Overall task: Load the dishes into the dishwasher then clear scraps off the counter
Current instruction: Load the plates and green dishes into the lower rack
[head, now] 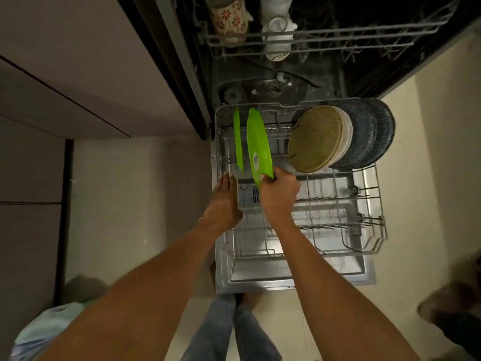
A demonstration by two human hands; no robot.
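fingers (pixel 273 175) of the right hand (pixel 279 195) curl round the near edge of a green plate (pixel 256 147), holding it on edge in the left part of the lower rack (pixel 374 230). fingers of the left hand (pixel 223 201) lie straight and together, tips touching the rack's left rim, gripping nothing.

dishwasher (pixel 364 61) stands open, its lower rack pulled out over the open door (pixel 369 277). the upper rack (pixel 338 35) stays inside, with a flowered mug (pixel 229 19) and a white cup (pixel 277 29) on its left side.

in the lower rack's far right corner four plates stand on edge, close together: two dark speckled ones (pixel 374 131) at the outside, then a white one (pixel 347 131), then a tan woven-looking one (pixel 315 139) nearest the middle. a second green plate (pixel 238 142) stands on edge just left of the held one, near the rack's left wall. the near half of the rack holds only its bare tines.
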